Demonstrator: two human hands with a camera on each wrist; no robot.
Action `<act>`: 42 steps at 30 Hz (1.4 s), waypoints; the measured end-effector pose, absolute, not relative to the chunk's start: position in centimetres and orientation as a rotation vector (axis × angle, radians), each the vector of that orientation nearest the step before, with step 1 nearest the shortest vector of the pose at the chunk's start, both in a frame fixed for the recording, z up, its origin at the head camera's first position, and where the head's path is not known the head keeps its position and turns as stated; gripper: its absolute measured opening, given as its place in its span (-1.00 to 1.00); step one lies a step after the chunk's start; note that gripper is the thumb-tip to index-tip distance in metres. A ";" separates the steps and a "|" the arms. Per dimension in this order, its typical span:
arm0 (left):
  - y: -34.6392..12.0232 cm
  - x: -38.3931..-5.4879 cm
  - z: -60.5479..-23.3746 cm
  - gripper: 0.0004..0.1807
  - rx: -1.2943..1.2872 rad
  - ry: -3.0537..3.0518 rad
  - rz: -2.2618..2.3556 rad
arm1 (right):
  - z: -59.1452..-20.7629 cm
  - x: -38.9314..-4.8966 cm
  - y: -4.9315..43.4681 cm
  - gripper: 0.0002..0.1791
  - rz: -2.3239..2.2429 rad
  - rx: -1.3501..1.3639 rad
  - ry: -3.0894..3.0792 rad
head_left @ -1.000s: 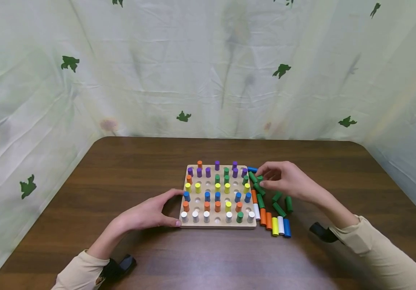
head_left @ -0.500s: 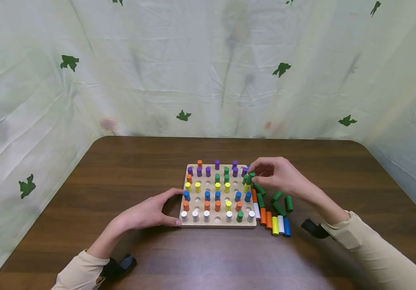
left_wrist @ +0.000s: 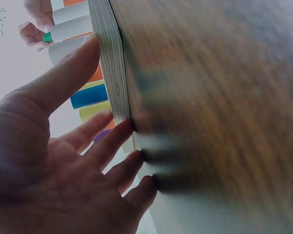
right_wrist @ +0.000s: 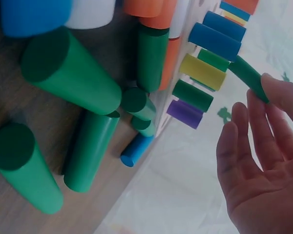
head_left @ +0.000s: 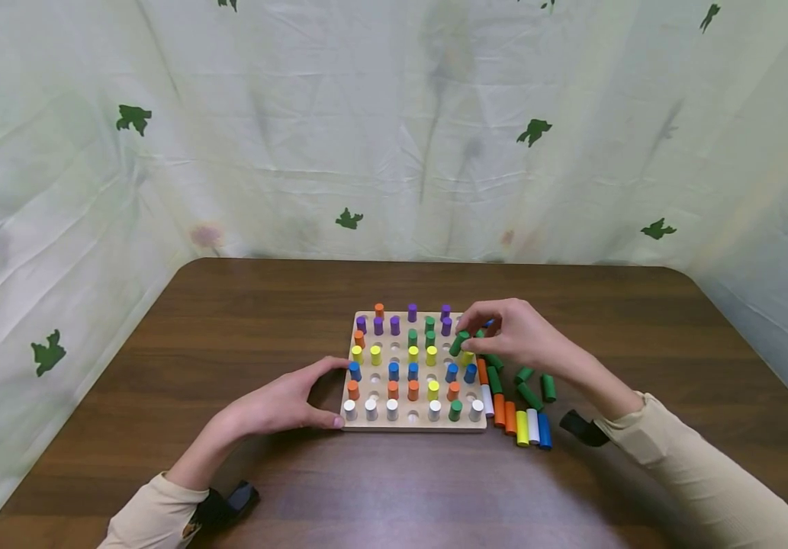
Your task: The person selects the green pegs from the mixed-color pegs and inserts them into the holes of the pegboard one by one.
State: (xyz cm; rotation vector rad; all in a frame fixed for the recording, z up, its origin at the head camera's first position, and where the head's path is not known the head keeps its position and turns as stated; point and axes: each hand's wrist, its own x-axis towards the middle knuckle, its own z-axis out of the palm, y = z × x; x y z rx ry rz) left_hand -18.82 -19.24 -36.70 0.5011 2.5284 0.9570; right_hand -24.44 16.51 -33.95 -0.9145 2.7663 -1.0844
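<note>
My right hand [head_left: 520,334] pinches a green peg [head_left: 458,343] between thumb and fingertips, tilted above the right side of a wooden pegboard [head_left: 387,425]. In the right wrist view that green peg [right_wrist: 246,77] slants beyond a standing yellow peg [right_wrist: 202,69]. The board carries rows of purple, green, yellow, blue, orange and white pegs, with some bare holes between. My left hand [head_left: 273,402] rests against the board's left side, thumb near the front corner. Seen from the left wrist, its fingers are spread fairly straight and touch the board's edge [left_wrist: 112,63].
Loose green pegs [head_left: 529,395] lie right of the board. Nearer me are loose orange [head_left: 510,418], yellow [head_left: 522,428], white [head_left: 534,427] and blue [head_left: 545,431] pegs. The brown table [head_left: 263,305] meets a pale curtain [head_left: 394,152] behind.
My right hand has picked a green peg from the loose ones and carried it left over the board's right side. The left hand has stayed at the board's edge.
</note>
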 end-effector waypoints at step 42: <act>-19.2 -18.8 -36.6 -0.09 0.478 2.523 0.954 | -34.9 -24.8 15.5 -0.82 -0.833 -0.895 2.798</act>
